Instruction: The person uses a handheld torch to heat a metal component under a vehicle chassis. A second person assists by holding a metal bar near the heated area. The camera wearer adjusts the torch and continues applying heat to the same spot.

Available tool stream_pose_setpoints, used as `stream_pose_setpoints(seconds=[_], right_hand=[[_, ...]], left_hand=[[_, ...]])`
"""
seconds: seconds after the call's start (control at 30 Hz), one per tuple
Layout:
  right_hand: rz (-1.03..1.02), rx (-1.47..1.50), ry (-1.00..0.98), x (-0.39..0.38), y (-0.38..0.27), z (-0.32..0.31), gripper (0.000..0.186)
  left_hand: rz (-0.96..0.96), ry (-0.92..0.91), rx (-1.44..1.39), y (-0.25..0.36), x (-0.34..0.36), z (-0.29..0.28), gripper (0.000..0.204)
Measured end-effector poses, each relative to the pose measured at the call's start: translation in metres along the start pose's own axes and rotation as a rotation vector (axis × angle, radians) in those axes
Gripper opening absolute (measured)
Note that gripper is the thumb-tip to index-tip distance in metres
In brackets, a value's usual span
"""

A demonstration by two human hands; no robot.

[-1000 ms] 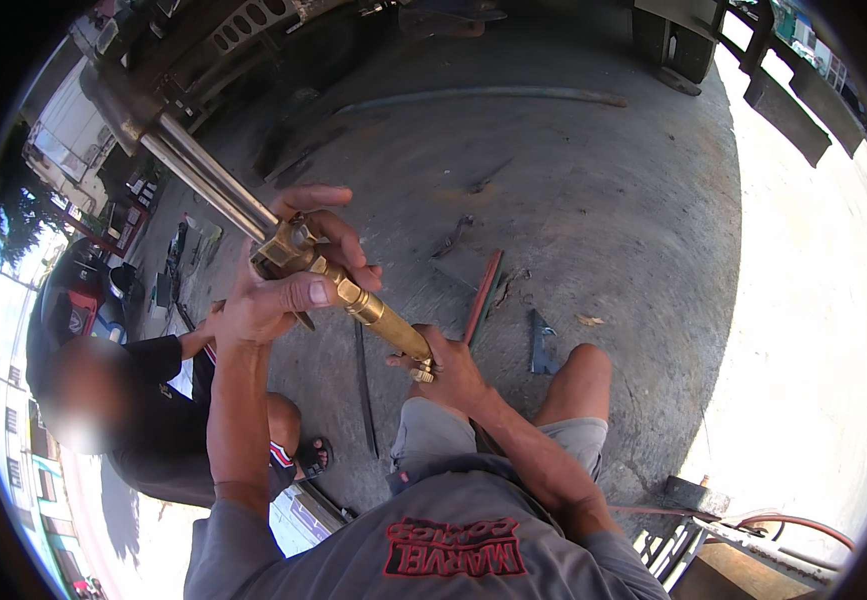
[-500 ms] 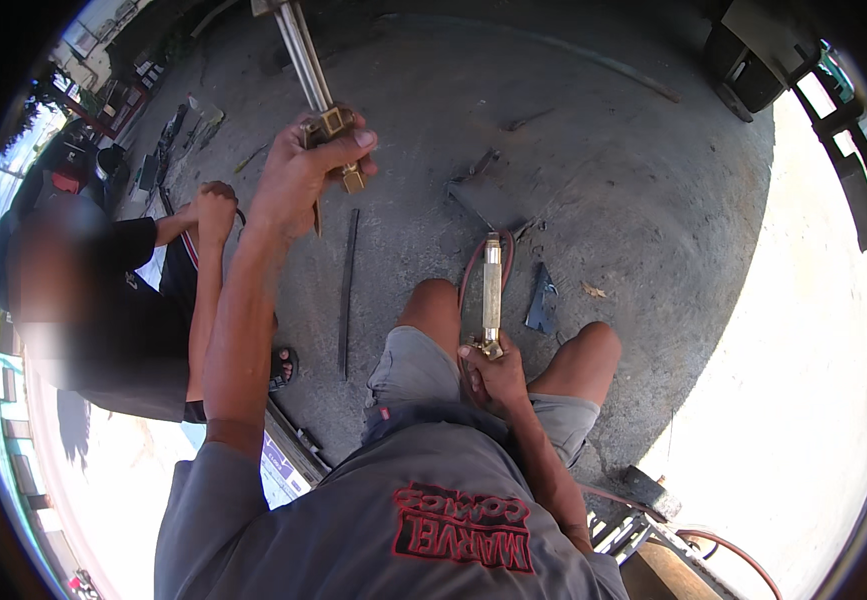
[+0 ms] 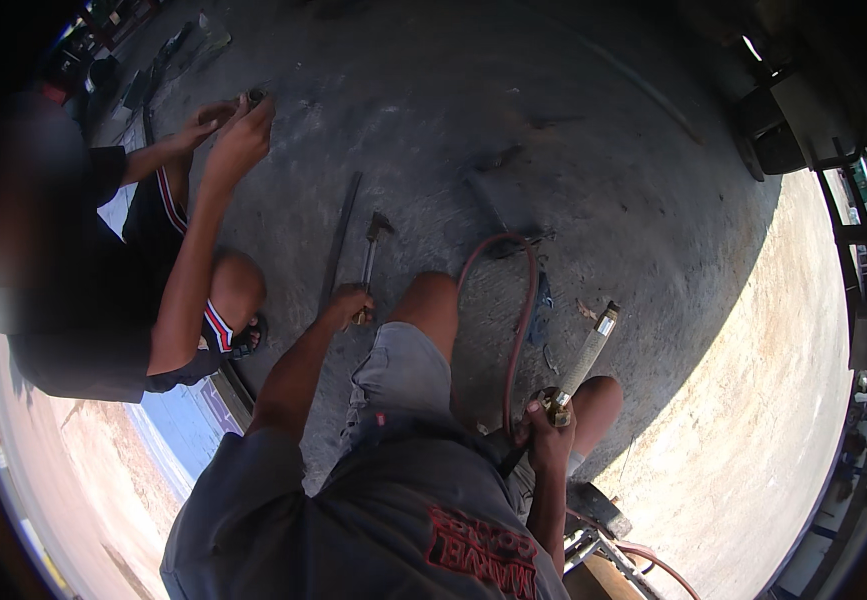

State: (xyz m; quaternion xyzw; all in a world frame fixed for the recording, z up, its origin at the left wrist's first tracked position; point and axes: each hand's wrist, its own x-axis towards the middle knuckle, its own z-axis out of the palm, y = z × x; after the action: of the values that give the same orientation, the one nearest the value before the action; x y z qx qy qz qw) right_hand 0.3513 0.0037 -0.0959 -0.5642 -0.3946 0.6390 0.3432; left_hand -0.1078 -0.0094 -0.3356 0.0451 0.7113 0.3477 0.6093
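Brass fittings [image 3: 557, 405] gleam at the base of a textured metal handle [image 3: 588, 358]; the right hand [image 3: 550, 435] is closed around that end, the handle tilting toward the sunlit right edge of the floor [image 3: 643, 250]. The left hand [image 3: 349, 304] curls round the near end of a slim tubed torch head [image 3: 368, 262], near a dark bar [image 3: 343, 230]. Between the knees arches a reddish hose [image 3: 532, 290].
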Motion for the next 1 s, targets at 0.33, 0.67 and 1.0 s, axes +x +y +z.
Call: stream_pose_setpoints(seconds=[0.33, 0.67, 1.0], right_hand=[[0.054, -0.066, -0.042, 0.004, -0.020, 0.015, 0.027], [0.040, -0.142, -0.134, 0.014, -0.020, 0.022, 0.033], [-0.094, -0.210, -0.209, 0.007, -0.052, 0.040, 0.032]], left_hand=[[-0.049, -0.113, -0.211, -0.029, 0.006, -0.004, 0.034], [0.759, 0.424, 0.739, -0.009, -0.090, 0.025, 0.046], [1.226, 0.803, 1.450, 0.268, -0.279, 0.016, 0.035]])
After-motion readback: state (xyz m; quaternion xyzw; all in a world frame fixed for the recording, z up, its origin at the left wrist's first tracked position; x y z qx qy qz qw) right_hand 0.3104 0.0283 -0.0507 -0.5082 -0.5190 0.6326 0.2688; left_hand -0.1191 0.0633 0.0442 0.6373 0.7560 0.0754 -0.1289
